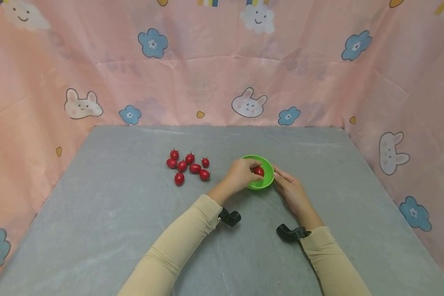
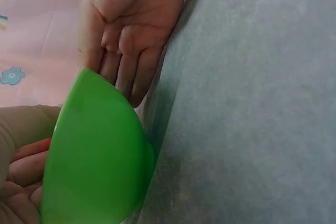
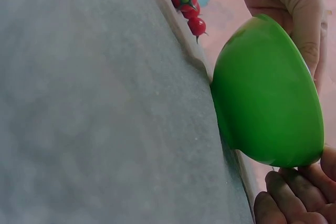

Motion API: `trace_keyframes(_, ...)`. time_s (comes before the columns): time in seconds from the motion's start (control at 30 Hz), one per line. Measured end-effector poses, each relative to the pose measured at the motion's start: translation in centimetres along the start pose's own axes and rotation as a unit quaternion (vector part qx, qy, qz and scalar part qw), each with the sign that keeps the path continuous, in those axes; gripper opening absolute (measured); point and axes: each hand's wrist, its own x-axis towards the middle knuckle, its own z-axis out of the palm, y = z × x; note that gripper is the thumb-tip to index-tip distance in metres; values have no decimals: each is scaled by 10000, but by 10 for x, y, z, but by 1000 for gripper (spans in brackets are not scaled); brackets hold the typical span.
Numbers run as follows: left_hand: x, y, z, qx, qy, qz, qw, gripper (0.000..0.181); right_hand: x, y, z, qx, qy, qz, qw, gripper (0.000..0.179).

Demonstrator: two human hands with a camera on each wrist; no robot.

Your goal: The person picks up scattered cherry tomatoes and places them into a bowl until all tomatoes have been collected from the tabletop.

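A small green bowl [image 1: 267, 181] stands on the grey table, right of the middle. My left hand [image 1: 240, 174] reaches over its left rim and pinches a red cherry tomato [image 1: 259, 171] between thumb and fingers, inside the bowl. At the bowl's right side my right hand [image 1: 290, 190] pinches the rim between thumb and fingers. In the left wrist view the bowl wall [image 2: 97, 150] hides most of the tomato. The right wrist view shows the bowl's outside [image 3: 268, 98] with the right fingertips [image 3: 302, 187] at its lower edge.
Several cherry tomatoes [image 1: 182, 166] with green stems lie in a loose group left of the bowl. A pink curtain [image 1: 200, 90] printed with bunnies and flowers hangs behind and at the sides of the table [image 1: 114, 213]. Each wrist wears a black camera strap [image 1: 229, 216].
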Motion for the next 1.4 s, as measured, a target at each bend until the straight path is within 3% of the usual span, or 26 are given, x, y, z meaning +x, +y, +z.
trace_keyframes(0.17, 1, 2, 1, 457, -77, 68, 9989, 41, 1, 1, 1, 90, -46, -62, 9999, 55)
trace_keyframes(0.53, 3, 3, 4, 825, -213, 122, 9963, 36, 1, -1, 1, 130, -89, -133, 9998, 53)
trace_keyframes(1.4, 4, 5, 4, 1102, -437, 91, 9929, 34, 2, 1, 1, 139, -68, -151, 9998, 54)
